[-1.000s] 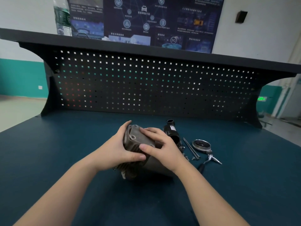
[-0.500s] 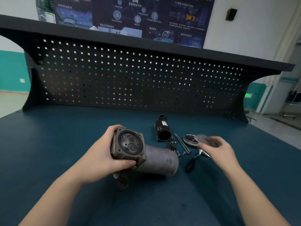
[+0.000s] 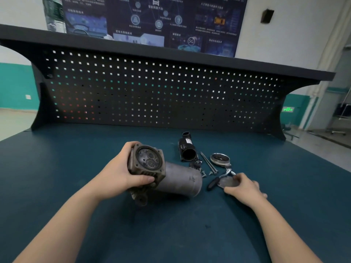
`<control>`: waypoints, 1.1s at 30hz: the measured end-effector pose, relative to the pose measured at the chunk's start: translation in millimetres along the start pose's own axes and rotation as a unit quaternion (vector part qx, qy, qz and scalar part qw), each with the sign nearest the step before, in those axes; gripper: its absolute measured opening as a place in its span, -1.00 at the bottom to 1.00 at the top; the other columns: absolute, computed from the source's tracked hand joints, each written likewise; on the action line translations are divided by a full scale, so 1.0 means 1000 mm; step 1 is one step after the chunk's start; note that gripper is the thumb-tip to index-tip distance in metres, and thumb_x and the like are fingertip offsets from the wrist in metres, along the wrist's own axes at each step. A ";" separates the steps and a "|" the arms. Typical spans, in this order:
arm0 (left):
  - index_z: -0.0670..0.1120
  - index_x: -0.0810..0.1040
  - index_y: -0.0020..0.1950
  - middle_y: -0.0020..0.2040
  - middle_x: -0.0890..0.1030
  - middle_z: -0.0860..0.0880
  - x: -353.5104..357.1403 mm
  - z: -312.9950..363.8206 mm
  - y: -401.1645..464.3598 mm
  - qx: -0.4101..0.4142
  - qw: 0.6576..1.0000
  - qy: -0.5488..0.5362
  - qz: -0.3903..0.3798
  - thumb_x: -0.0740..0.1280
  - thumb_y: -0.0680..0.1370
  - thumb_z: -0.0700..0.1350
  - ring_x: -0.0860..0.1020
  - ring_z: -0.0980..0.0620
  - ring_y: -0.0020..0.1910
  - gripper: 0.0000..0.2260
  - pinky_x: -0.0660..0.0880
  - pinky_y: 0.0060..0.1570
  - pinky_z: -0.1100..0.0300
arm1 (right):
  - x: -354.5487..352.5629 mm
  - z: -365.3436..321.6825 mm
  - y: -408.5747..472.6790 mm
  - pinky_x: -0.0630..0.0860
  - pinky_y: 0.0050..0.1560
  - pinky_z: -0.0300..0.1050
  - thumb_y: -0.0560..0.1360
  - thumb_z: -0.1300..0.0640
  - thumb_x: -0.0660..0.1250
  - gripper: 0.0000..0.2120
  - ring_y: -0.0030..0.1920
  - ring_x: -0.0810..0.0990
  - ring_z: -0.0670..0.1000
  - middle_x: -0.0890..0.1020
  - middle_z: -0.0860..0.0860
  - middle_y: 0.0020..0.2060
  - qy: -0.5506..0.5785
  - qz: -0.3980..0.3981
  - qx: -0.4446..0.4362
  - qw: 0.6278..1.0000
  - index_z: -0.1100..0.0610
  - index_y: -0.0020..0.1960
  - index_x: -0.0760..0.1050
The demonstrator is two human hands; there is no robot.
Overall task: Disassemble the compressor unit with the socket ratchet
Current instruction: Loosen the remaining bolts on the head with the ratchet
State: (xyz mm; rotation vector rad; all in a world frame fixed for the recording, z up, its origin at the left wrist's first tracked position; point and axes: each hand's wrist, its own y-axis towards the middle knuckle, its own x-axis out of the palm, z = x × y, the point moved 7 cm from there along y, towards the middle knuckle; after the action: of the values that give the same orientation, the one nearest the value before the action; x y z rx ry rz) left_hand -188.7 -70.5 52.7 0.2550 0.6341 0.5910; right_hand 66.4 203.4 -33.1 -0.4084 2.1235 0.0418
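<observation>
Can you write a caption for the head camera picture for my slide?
Left hand grips the compressor unit while the right hand sets a flat metal cover plate beside the loose bolts.

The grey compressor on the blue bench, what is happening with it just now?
A person is taking it apart. The left hand grips the finned head of the grey metal compressor unit, its cover off. The right hand holds a flat grey cover plate low over the blue bench, beside the black-handled socket ratchet, loose screws and a black plastic housing.
</observation>
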 end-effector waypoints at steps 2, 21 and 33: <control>0.18 0.34 0.20 0.13 0.59 0.18 0.000 0.001 -0.003 -0.005 1.000 -0.002 0.004 0.59 0.13 0.12 0.56 0.27 0.13 -0.27 0.44 0.16 0.25 | 0.001 -0.007 -0.006 0.17 0.28 0.09 0.35 -0.13 0.38 -0.38 0.52 0.07 0.04 0.42 -0.01 0.33 -0.031 -0.016 -0.012 0.999 -0.21 0.37 0.28; 0.30 0.34 0.19 0.15 0.54 0.27 0.007 0.006 -0.034 0.083 0.994 0.029 0.063 0.62 0.12 0.13 0.54 0.22 0.17 -0.27 0.47 0.13 0.30 | 0.128 -0.155 -0.129 0.47 0.23 0.24 0.37 -0.25 0.41 -0.35 0.14 0.58 0.29 0.62 0.26 0.13 0.789 -0.284 0.212 0.502 0.17 0.28 0.49; 0.06 0.08 0.56 0.42 0.34 0.19 0.017 -0.033 -0.023 0.040 0.962 0.269 0.015 0.40 0.24 0.42 0.25 0.16 0.44 0.02 0.02 0.51 0.16 | 0.061 -0.171 -0.083 0.58 0.11 -0.06 0.12 -0.09 0.62 -0.28 0.01 0.66 -0.06 0.65 -0.01 0.10 0.698 0.055 -0.033 0.713 0.06 0.21 0.48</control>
State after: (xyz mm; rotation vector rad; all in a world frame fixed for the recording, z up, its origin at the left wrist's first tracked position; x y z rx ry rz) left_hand -187.6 -77.8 9.8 0.1777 1.1828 0.6704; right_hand -77.7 76.4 22.6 -0.3809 3.6765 -0.1923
